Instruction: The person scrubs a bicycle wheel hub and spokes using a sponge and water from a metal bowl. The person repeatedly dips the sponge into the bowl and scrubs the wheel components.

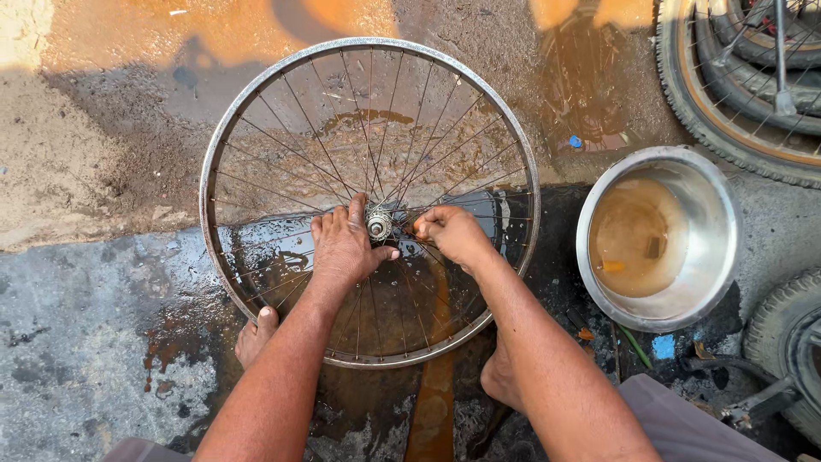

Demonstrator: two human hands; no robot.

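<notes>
A bare bicycle wheel rim [214, 137] with thin metal spokes lies flat on wet ground in front of me. Its metal hub [379, 224] sits at the centre. My left hand [344, 244] rests flat on the spokes just left of the hub, thumb reaching under the hub. My right hand [453, 233] is curled just right of the hub, fingertips pinched on something small at the axle that I cannot make out. My two bare feet [255, 335] stand at the near edge of the rim.
A steel bowl [717, 214] of muddy brown water stands to the right of the wheel. Tyred bicycle wheels [727, 111] lie at the top right and another tyre [782, 334] at the right edge. Puddles cover the ground.
</notes>
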